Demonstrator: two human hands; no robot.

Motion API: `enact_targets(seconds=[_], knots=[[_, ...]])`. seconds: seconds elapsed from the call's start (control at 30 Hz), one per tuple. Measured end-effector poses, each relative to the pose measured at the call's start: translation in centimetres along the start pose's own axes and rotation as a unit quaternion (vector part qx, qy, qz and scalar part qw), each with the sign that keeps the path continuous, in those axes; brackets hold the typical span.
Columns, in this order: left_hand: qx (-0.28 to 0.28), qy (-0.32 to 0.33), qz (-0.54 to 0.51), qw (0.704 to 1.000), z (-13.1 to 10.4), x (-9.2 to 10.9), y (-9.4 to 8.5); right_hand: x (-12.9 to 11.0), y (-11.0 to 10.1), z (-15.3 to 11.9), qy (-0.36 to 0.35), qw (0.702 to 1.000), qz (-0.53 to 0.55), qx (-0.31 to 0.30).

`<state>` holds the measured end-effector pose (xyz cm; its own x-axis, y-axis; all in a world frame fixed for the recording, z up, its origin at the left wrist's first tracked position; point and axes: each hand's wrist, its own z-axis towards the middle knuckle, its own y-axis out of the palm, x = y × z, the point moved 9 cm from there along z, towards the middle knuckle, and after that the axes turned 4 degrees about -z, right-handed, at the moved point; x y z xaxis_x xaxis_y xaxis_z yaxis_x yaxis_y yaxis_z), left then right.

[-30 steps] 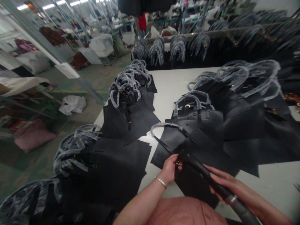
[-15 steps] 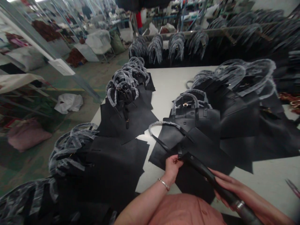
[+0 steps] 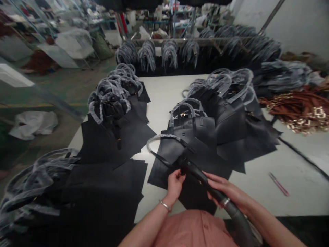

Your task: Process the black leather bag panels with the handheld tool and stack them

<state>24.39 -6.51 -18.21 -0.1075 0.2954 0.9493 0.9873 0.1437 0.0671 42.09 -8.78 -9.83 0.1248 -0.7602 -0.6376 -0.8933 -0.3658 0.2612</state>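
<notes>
My left hand (image 3: 175,182), with a bracelet at the wrist, pinches the edge of a black leather piece (image 3: 197,192) near the base of its strap. Fingers of my right hand (image 3: 223,188) wrap round a thick black tube-like tool (image 3: 217,195) with a silver ring. The tool's far end lies over the leather just right of my left hand. A handle (image 3: 164,137) partly wrapped in clear plastic arches up beyond my left hand. Beneath and behind it are stacked black leather panels (image 3: 218,164).
More panels with wrapped handles lie on the white table (image 3: 164,89), left (image 3: 115,133) and right. Pink-handled tweezers (image 3: 279,184) rest at the right, below brown straps (image 3: 295,106) with gold buckles. Wrapped handles hang from a rail (image 3: 174,42) behind.
The view has turned to the right, bringing the brown straps and whole tweezers into sight. Both hands keep their holds; the tool's tip sits slightly closer over the leather by my left hand.
</notes>
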Motion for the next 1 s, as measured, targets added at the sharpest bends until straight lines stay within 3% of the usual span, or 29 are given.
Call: enact_targets(seconds=[0.1,0.17,0.23,0.33,0.4,0.5,0.63,0.83,0.93,1.0], knots=[[-0.036,0.012,0.083,0.996,0.3,0.6,0.1,0.1,0.2,-0.1,-0.009,1.000,0.003,-0.019],[-0.076,0.023,0.178,0.981,0.6,1.4,0.4,0.2,-0.5,-0.2,-0.024,1.000,0.000,0.001],[-0.076,0.074,0.298,0.949,1.2,3.3,0.4,0.2,-1.9,-0.4,-0.043,0.998,-0.002,0.050],[-0.019,0.189,0.431,0.882,3.3,7.3,0.9,0.4,-4.2,-1.1,-0.054,0.992,-0.007,0.117],[-0.031,0.246,0.476,0.844,5.5,8.8,2.7,1.0,-5.5,-1.8,-0.045,0.989,-0.008,0.143],[-0.089,0.293,0.545,0.781,9.6,9.0,6.4,3.1,-7.0,-3.0,-0.020,0.985,0.003,0.171],[-0.167,0.257,0.629,0.714,14.3,7.4,9.7,6.5,-8.1,-4.6,0.004,0.977,0.023,0.210],[-0.263,0.204,0.623,0.708,16.1,7.3,10.5,8.1,-9.1,-8.1,0.001,0.956,0.006,0.292],[-0.283,0.215,0.596,0.720,15.5,9.3,10.5,8.7,-10.3,-9.8,0.007,0.944,0.029,0.330],[-0.278,0.238,0.578,0.730,14.6,12.2,10.6,9.4,-11.7,-10.7,0.006,0.938,0.059,0.340]])
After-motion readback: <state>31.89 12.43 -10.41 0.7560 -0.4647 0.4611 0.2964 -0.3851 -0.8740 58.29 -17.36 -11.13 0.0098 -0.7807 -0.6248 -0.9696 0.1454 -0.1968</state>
